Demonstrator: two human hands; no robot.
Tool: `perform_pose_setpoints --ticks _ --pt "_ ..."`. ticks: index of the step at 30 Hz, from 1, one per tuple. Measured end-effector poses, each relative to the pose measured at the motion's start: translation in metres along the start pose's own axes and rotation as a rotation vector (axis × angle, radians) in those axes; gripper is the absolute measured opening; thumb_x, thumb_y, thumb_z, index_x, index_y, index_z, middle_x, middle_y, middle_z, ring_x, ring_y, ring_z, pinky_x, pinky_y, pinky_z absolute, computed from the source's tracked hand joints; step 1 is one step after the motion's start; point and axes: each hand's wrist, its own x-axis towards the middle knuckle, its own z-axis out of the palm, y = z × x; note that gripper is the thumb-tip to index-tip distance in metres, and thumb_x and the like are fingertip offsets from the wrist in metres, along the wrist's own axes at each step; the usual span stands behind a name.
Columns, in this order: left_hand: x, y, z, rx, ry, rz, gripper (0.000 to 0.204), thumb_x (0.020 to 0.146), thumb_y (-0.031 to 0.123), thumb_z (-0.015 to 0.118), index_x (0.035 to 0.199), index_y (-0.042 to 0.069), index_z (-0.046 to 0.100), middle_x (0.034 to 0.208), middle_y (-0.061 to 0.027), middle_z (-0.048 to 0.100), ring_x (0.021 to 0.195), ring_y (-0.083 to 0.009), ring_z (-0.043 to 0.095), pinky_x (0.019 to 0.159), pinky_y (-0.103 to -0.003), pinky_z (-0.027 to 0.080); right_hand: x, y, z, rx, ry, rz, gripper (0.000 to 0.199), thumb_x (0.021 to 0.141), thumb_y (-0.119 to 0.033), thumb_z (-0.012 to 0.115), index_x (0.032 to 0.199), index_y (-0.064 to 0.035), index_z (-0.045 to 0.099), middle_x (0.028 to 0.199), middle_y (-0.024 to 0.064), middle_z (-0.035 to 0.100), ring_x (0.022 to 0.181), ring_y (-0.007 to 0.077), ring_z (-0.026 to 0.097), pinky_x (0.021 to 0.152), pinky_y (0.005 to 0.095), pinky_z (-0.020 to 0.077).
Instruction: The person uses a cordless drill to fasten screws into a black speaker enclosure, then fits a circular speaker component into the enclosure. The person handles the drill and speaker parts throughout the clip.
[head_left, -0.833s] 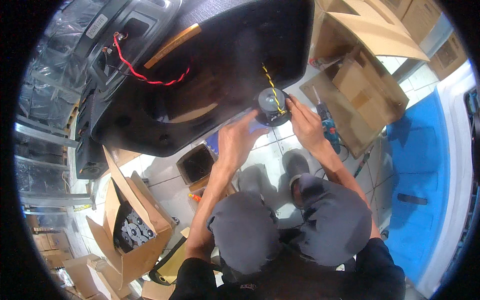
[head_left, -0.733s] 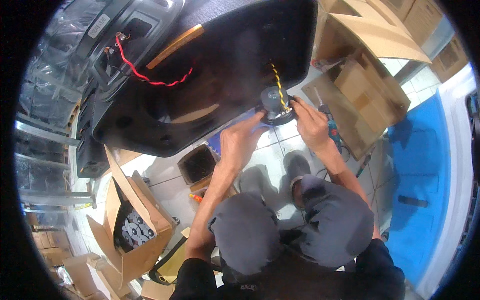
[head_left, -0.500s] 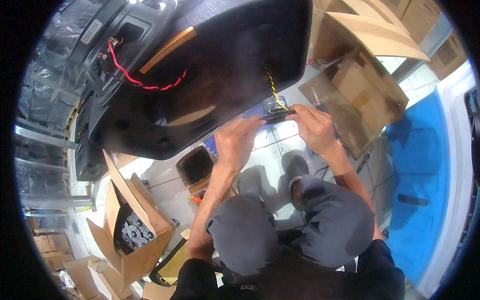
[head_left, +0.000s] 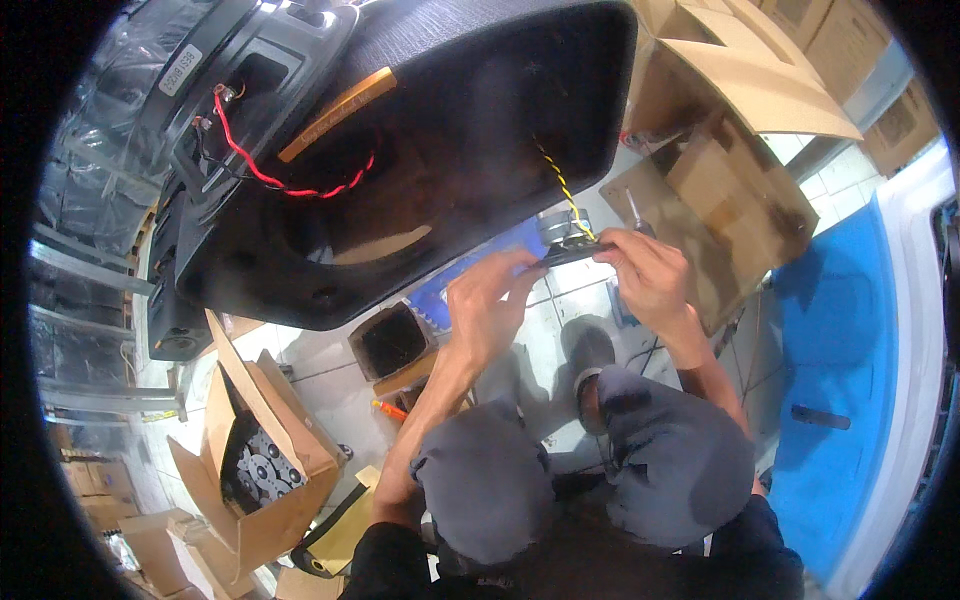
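Both of my hands grip a small speaker driver (head_left: 568,252) by the two ends of its thin black front plate. My left hand (head_left: 487,305) pinches the left end, and my right hand (head_left: 650,275) has the right end between thumb and fingers. The driver's round silvery back points away from me. A twisted yellow-and-black wire (head_left: 563,185) runs from it up into the black speaker cabinet (head_left: 470,130). A large round opening shows in the cabinet. At the upper left rests a big black woofer (head_left: 240,90), joined to a red-and-black wire (head_left: 262,178).
An open carton (head_left: 740,190) stands at the right, a screwdriver (head_left: 638,212) by its edge. Lower left is a carton (head_left: 285,520) of round metal parts. A small dark-lined box (head_left: 390,340) and an orange-handled tool (head_left: 390,410) lie near my left forearm. A blue panel (head_left: 835,360) borders the right.
My hands and the driver sit slightly lower and further right in the picture. More of the driver's silvery back shows, and both hands keep their hold.
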Motion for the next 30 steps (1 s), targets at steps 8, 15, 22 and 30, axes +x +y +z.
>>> perform_pose_setpoints --ticks 8,15,22,30 --pt "0.026 0.01 -0.002 -0.132 -0.019 -0.146 0.02 0.077 0.006 0.079 0.093 0.001 0.068 0.058 0.0044 0.035 0.053 -0.0062 0.03 0.048 -0.024 0.026 0.011 -0.003 0.003 0.174 0.099 0.343 0.016 0.087 -0.011 0.071 0.093 0.0046 0.068 0.075 0.0091 0.067 0.066 0.01 0.057 0.061 0.0264 0.0458" --pt "0.039 0.017 -0.001 -0.194 -0.023 -0.312 0.024 0.077 0.009 0.08 0.096 -0.002 0.069 0.058 0.007 0.035 0.054 -0.0033 0.03 0.049 -0.021 0.026 0.017 0.03 0.033 0.696 0.204 0.6 0.028 0.094 -0.021 0.066 0.098 0.0061 0.068 0.078 -0.0007 0.062 0.071 0.0058 0.051 0.063 0.0221 0.0418" --pt "0.048 0.004 0.009 -0.045 0.173 0.017 0.016 0.075 0.006 0.081 0.08 -0.001 0.067 0.052 -0.0017 0.043 0.045 -0.009 0.037 0.043 -0.025 0.028 0.023 0.056 0.064 0.872 0.176 0.655 0.039 0.094 -0.031 0.066 0.107 0.0062 0.068 0.084 -0.0003 0.066 0.075 0.006 0.054 0.069 0.0219 0.0442" --pt "0.042 -0.006 0.023 -0.116 0.242 -0.045 0.018 0.076 0.006 0.081 0.074 0.002 0.064 0.05 0.0 0.041 0.043 -0.0082 0.036 0.041 -0.025 0.027 0.037 0.061 0.052 0.538 0.11 0.612 0.037 0.091 -0.027 0.07 0.105 0.0066 0.069 0.083 0.0019 0.068 0.074 0.0078 0.057 0.069 0.023 0.0462"
